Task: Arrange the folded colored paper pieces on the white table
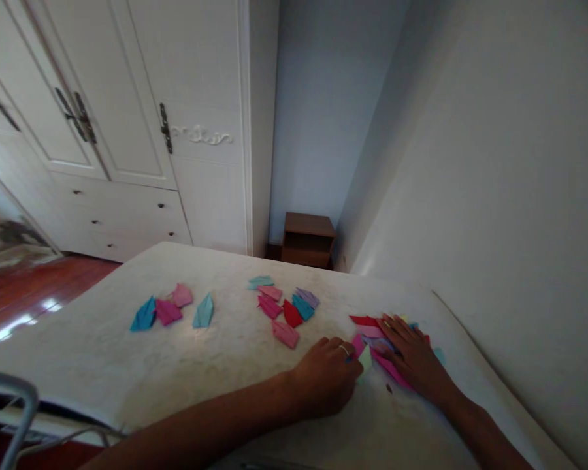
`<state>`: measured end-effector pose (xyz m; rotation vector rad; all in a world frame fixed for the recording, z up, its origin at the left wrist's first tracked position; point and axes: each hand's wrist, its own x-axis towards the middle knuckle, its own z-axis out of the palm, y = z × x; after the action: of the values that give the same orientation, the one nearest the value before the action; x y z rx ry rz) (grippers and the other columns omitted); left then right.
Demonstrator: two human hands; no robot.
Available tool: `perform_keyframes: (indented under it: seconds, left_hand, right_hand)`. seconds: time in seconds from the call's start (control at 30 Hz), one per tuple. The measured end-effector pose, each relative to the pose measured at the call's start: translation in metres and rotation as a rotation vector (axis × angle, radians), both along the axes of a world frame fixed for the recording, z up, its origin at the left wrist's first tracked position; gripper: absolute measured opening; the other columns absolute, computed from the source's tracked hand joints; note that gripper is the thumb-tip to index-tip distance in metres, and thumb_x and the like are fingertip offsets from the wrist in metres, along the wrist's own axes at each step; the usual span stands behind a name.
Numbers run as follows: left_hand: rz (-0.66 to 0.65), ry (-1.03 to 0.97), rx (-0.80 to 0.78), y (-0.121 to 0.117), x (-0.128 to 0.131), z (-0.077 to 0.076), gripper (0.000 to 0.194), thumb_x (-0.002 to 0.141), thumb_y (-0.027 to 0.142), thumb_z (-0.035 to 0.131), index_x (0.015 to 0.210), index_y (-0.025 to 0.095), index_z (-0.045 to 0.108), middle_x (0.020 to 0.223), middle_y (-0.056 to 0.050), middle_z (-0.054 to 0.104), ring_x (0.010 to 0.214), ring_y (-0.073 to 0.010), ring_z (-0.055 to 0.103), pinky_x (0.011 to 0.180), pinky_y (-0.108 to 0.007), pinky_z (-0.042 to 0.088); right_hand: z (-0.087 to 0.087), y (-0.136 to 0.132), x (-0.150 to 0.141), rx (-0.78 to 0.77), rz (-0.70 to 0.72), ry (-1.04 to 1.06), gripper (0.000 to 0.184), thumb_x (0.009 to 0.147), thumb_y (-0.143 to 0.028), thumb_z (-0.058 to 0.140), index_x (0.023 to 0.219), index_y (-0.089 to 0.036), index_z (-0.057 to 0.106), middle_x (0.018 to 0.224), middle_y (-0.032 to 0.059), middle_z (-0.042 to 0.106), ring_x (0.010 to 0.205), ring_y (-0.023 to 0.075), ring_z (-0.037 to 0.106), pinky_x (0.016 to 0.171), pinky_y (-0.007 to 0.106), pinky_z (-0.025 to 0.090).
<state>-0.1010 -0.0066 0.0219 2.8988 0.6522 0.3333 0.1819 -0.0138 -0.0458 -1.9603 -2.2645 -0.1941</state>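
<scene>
My left hand (326,375) wears a ring and has its fingers curled at the near left side of a pile of folded paper pieces. A pale green folded paper piece (365,363) shows at its fingertips, with bits of pink and blue beside it; the grip itself is partly hidden. My right hand (414,359) lies flat with fingers stretched over the pile. From under it stick out a red paper piece (363,320), a magenta paper piece (392,369) and a light blue paper piece (440,354).
Left of the pile lies a cluster of folded papers, among them a red one (292,314). Farther left are a blue paper (144,315) and a pale teal paper (204,312). The white table (186,385) meets a wall at right; a wardrobe (210,183) and brown nightstand (308,224) stand behind.
</scene>
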Motion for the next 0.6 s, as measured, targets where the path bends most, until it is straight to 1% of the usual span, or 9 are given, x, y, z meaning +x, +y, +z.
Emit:
perform_keyframes:
  seconds: [0.13, 0.17, 0.27, 0.37, 0.47, 0.6]
  left_hand:
    - [-0.016, -0.045, 0.036, -0.021, -0.047, 0.000, 0.011, 0.091, 0.026, 0.052, 0.094, 0.019, 0.060, 0.112, -0.010, 0.062, 0.104, -0.0227, 0.057, 0.086, -0.036, 0.048]
    - [0.002, -0.060, 0.044, -0.024, -0.059, 0.000, 0.010, 0.092, 0.025, 0.051, 0.094, 0.019, 0.059, 0.111, -0.009, 0.063, 0.104, -0.0219, 0.057, 0.088, -0.036, 0.048]
    - [0.135, -0.107, 0.063, -0.030, -0.094, -0.004, 0.012, 0.091, 0.019, 0.052, 0.099, 0.018, 0.060, 0.114, -0.009, 0.062, 0.109, -0.0232, 0.057, 0.094, -0.039, 0.046]
    - [0.265, -0.160, 0.068, -0.032, -0.126, -0.011, 0.022, 0.088, 0.015, 0.054, 0.109, 0.017, 0.061, 0.122, -0.010, 0.060, 0.112, -0.0250, 0.056, 0.096, -0.042, 0.047]
    - [0.345, -0.220, 0.070, -0.034, -0.153, -0.016, 0.027, 0.087, 0.014, 0.055, 0.113, 0.019, 0.062, 0.122, -0.011, 0.061, 0.110, -0.0248, 0.058, 0.095, -0.042, 0.049]
    - [0.438, -0.278, 0.089, -0.036, -0.183, -0.019, 0.027, 0.089, 0.013, 0.052, 0.111, 0.021, 0.067, 0.123, -0.012, 0.062, 0.112, -0.0251, 0.059, 0.095, -0.043, 0.051]
  right_hand:
    - [-0.001, -0.006, -0.032, 0.014, 0.106, 0.017, 0.063, 0.092, -0.061, 0.038, 0.144, -0.026, 0.046, 0.150, 0.0096, 0.041, 0.140, 0.0315, 0.035, 0.112, 0.059, 0.029]
    - [0.001, -0.007, -0.041, 0.015, 0.120, 0.024, 0.063, 0.092, -0.062, 0.038, 0.144, -0.026, 0.046, 0.150, 0.0102, 0.042, 0.140, 0.0320, 0.036, 0.111, 0.060, 0.029]
    - [0.006, -0.007, -0.071, 0.004, 0.139, 0.047, 0.066, 0.093, -0.063, 0.036, 0.143, -0.022, 0.047, 0.150, 0.0125, 0.042, 0.139, 0.0333, 0.036, 0.111, 0.062, 0.028]
    - [0.012, -0.004, -0.100, -0.024, 0.144, 0.072, 0.068, 0.093, -0.064, 0.035, 0.142, -0.018, 0.048, 0.150, 0.0148, 0.041, 0.140, 0.0347, 0.035, 0.111, 0.062, 0.027]
    - [0.015, 0.000, -0.128, -0.019, 0.161, 0.096, 0.068, 0.093, -0.063, 0.036, 0.142, -0.018, 0.049, 0.150, 0.0151, 0.041, 0.141, 0.0345, 0.033, 0.112, 0.061, 0.026]
    - [0.018, 0.003, -0.159, -0.003, 0.211, 0.117, 0.067, 0.093, -0.063, 0.037, 0.142, -0.019, 0.048, 0.148, 0.0153, 0.044, 0.140, 0.0343, 0.035, 0.112, 0.060, 0.026]
